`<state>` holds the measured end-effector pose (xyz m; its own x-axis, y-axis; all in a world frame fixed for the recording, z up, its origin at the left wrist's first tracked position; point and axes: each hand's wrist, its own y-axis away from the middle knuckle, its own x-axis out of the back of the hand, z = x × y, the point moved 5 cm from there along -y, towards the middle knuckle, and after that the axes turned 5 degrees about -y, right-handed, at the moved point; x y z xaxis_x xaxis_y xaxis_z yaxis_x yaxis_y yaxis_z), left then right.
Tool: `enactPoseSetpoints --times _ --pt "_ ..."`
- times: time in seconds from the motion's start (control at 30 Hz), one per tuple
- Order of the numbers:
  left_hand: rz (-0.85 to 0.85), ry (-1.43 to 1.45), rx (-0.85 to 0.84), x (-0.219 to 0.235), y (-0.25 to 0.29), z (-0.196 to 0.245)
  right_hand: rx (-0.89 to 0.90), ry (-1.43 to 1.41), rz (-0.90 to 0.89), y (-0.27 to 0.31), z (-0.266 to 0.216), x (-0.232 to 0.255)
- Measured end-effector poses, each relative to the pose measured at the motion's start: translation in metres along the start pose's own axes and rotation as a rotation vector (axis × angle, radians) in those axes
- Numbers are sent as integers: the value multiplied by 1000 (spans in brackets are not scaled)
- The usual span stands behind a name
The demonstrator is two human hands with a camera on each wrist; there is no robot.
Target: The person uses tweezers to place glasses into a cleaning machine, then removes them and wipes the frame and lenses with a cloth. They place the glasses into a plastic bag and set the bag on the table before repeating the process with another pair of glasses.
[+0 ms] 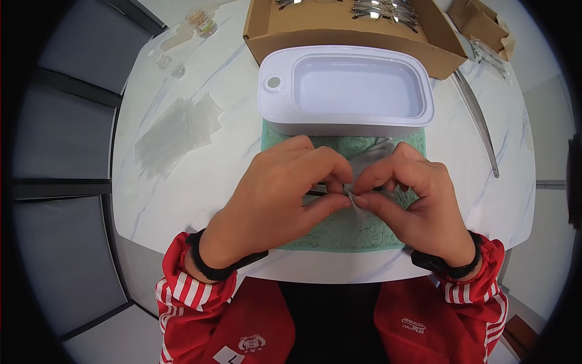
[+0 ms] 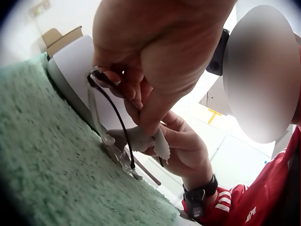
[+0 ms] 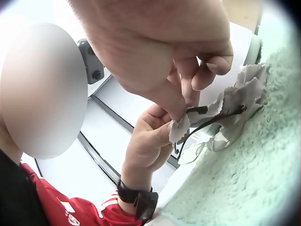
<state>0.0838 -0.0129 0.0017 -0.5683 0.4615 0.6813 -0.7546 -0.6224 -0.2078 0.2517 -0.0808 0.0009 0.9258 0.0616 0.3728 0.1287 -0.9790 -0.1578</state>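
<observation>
A pair of eyeglasses with dark thin temples hangs just over the green towel, its clear lenses low in the left wrist view. My left hand pinches one temple between thumb and fingers. Opposite it, my right hand pinches a grey cloth folded round a temple. Thumb tips of both hands meet close together at the cloth, above the towel's middle. Part of the cloth drapes behind the fingers. From the head view, the hands hide most of the eyeglasses.
A white cleaner tub stands on the towel's far edge. Behind it is a cardboard box with several eyeglasses. Clear plastic sleeves, a small bottle and a jar lie left. A long curved strip lies right.
</observation>
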Motion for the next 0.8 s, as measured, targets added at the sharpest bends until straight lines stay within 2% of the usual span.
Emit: enactPoseSetpoints --times 0.07,0.2,0.23,0.27,0.47,0.6,0.73,0.8 --pt "22 1 -41 0 1 1 -26 -15 0 1 1 -2" --pt "52 11 -8 4 -1 2 -79 -75 52 2 3 -2" --pt "54 -58 -63 7 0 1 -80 -74 51 1 4 -1" --pt "55 -125 -116 8 0 2 -77 -46 42 1 4 1" --pt "21 -100 -150 3 0 7 -12 5 10 1 1 -1" --pt "18 -107 -151 5 -3 8 3 16 4 0 2 0" --pt "66 -196 -81 12 -1 2 -14 7 31 1 7 12" --pt "92 -194 -48 15 1 0 -140 -81 -10 2 12 16"
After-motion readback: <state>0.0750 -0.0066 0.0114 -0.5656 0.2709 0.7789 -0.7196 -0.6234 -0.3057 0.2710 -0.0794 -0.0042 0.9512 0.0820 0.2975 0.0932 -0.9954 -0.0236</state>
